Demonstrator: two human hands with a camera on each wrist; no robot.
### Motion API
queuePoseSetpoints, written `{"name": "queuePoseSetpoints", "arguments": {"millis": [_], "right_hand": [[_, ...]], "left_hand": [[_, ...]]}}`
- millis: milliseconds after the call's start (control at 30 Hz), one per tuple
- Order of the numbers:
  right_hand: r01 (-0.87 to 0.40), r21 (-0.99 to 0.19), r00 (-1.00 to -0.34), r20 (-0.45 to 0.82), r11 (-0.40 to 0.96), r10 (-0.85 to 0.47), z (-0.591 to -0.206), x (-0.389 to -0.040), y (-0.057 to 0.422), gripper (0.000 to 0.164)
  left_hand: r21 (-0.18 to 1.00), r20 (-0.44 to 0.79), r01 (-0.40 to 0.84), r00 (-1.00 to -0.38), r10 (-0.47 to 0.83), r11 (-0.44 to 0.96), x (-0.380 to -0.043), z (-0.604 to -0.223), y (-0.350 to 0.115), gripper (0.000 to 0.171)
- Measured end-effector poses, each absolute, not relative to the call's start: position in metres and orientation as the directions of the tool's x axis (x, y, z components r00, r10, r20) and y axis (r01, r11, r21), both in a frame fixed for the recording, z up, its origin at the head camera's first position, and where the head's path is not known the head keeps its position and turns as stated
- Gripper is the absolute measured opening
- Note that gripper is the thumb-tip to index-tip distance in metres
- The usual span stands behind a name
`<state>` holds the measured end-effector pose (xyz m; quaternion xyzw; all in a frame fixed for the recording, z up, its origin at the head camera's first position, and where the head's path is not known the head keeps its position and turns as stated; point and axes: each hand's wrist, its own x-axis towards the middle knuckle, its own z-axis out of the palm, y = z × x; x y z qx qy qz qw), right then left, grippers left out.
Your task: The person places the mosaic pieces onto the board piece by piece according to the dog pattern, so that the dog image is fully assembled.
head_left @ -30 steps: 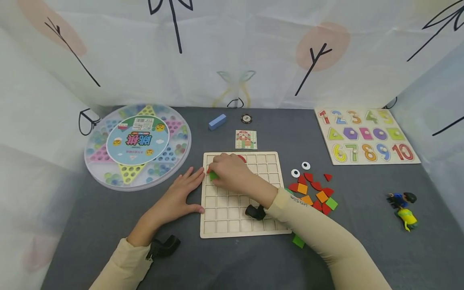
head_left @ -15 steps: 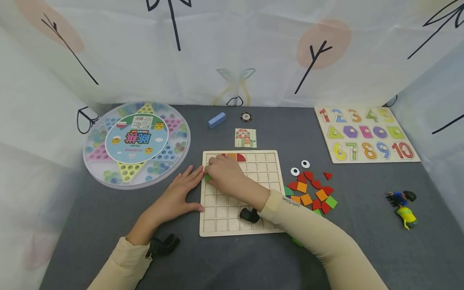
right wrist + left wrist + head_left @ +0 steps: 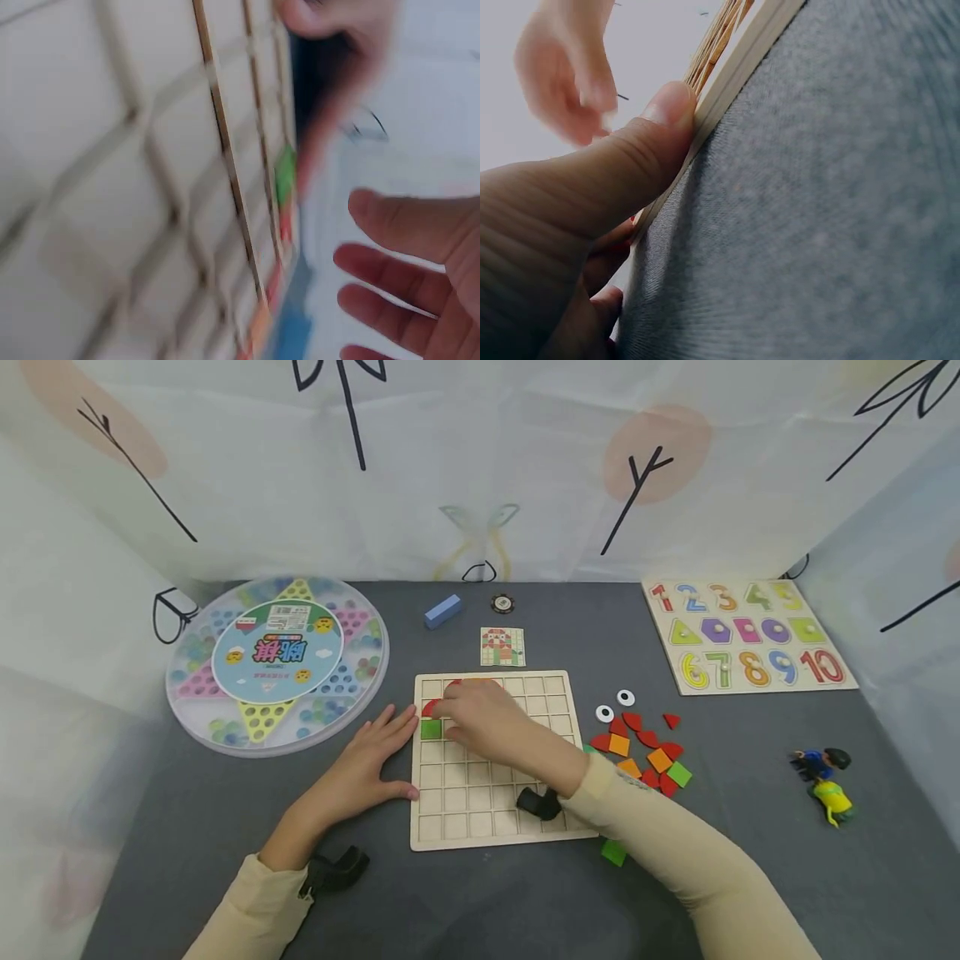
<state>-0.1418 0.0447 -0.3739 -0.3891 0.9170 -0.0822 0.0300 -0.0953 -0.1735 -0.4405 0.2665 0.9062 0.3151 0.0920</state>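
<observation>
A wooden grid board [image 3: 465,827] lies on the dark table. At its left edge rests my left hand [image 3: 363,768], fingers spread and straight; in the left wrist view the thumb [image 3: 649,150] touches the board's side. Over the upper part of the board is my right hand [image 3: 487,718]. The right wrist view shows its fingers [image 3: 390,274] apart, holding nothing. A green square [image 3: 431,729] sits in the leftmost column, just below a red rounded piece [image 3: 430,708]. Red and orange pieces in the top row are partly hidden by the right hand.
Loose red, orange and green pieces [image 3: 659,760] lie right of the board, near two white rings [image 3: 604,714]. Behind it are a pattern card [image 3: 502,647], a blue block [image 3: 443,611], a Chinese checkers set [image 3: 255,714] and a number puzzle [image 3: 750,639]. Toy figures [image 3: 831,802] lie far right.
My right hand has let go of the green square, now lying in its cell, and has drawn back to the right. My left hand has stayed at the board's edge.
</observation>
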Motion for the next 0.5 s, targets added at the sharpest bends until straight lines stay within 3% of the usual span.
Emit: {"name": "queuePoseSetpoints", "arguments": {"millis": [167, 300, 500], "right_hand": [[-0.642, -0.281, -0.756, 0.076, 0.714, -0.65, -0.361, -0.138, 0.123, 0.023], [-0.553, -0.296, -0.815, 0.0, 0.779, -0.579, -0.365, -0.129, 0.178, 0.024], [-0.556, -0.267, -0.798, -0.091, 0.787, -0.595, -0.384, -0.118, 0.216, 0.024]], "left_hand": [[0.613, -0.01, 0.424, -0.84, 0.543, 0.667, -0.096, -0.44, -0.172, 0.1], [0.608, -0.022, 0.413, -0.845, 0.535, 0.678, -0.096, -0.44, -0.174, 0.1], [0.607, -0.036, 0.407, -0.844, 0.536, 0.683, -0.095, -0.442, -0.172, 0.1]]}}
